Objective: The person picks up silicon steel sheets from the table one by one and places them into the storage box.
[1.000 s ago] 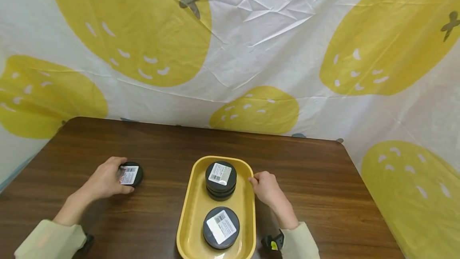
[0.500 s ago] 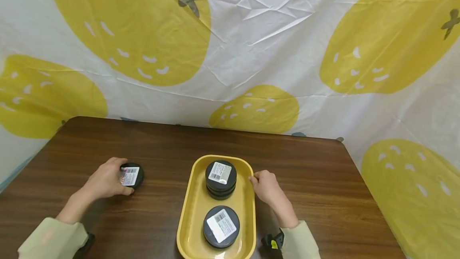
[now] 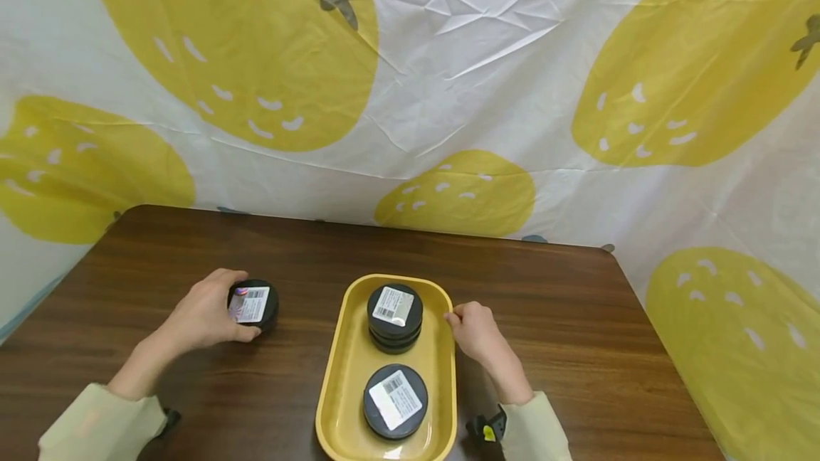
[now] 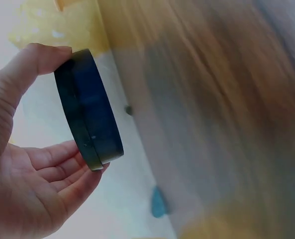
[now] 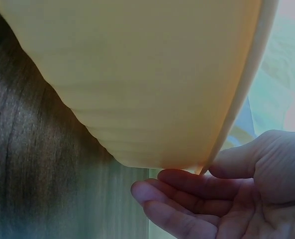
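Note:
My left hand (image 3: 208, 311) grips a flat, round black container (image 3: 261, 304) by its edge, thumb on one side and fingers on the other. A white barcode label shows on its top in the head view. In the left wrist view the container (image 4: 90, 109) is clear of the table, with a seam running round its side. At the yellow tray (image 3: 336, 375), my right hand (image 3: 477, 333) pinches the right rim between thumb and fingers. Inside the tray stand a stack of similar black containers (image 3: 394, 311) at the far end and another labelled container (image 3: 395, 402) at the near end.
The dark wood table (image 3: 551, 347) reaches back to a white cloth (image 3: 448, 112) with large yellow fruit shapes. Between my left hand and the tray lies a stretch of table surface. A black wrist strap (image 3: 487, 427) shows at my right sleeve.
My left hand has lifted the round black container from the table and moved it right, toward the tray. My right hand has stayed at the tray's rim.

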Available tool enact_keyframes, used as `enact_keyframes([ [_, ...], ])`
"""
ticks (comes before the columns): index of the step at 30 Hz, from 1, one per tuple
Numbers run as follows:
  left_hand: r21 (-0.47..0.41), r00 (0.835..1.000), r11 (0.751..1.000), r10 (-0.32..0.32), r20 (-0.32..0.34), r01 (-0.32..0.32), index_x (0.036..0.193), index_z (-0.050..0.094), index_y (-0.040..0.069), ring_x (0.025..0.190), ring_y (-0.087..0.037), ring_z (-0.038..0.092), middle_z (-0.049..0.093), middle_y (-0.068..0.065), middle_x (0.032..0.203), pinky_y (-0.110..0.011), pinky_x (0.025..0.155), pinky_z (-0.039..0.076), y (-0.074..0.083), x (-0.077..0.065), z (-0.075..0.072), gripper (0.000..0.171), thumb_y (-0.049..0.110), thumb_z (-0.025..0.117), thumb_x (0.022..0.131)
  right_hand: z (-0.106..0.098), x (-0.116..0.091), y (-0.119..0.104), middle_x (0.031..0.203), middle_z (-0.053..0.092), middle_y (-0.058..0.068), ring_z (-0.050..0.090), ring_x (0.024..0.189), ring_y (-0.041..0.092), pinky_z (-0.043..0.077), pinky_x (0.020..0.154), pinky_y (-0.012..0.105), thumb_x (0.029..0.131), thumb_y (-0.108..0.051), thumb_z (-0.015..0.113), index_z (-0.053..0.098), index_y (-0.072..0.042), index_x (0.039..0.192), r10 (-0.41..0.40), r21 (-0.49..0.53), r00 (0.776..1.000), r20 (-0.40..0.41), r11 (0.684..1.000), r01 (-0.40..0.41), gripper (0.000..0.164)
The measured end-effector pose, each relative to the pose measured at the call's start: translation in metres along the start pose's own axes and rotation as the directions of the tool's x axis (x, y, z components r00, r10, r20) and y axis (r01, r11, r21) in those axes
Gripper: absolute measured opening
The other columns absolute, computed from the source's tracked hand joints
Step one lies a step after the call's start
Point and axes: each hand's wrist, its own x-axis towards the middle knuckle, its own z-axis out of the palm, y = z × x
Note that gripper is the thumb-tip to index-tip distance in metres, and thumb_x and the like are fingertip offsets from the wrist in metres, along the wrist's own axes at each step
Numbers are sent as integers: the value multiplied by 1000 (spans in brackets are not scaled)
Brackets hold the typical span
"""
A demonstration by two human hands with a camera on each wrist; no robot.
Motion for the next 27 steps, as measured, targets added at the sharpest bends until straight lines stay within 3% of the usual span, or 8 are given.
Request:
enact_keyframes([
  [8, -34, 996, 996, 85, -14, -86, 118, 52, -12, 96, -39, 55, 55, -26, 114, -52, 77, 48, 31, 3, -8, 84, 27, 87, 53, 0, 1, 0, 53, 38, -1, 40, 51, 13, 34, 47, 23, 90, -7, 58, 60, 0, 64, 19, -5, 1000, 4, 1000, -19, 27],
  [27, -82, 972, 968, 236, -7, -235, 117, 55, -5, 96, -27, 57, 58, -14, 113, -44, 79, 49, 82, 6, -12, 80, 27, 88, 51, 1, 0, 1, 53, 39, -2, 40, 50, 13, 35, 46, 23, 90, -6, 58, 59, -2, 62, 0, -7, 1000, -11, 1000, 0, 28],
])
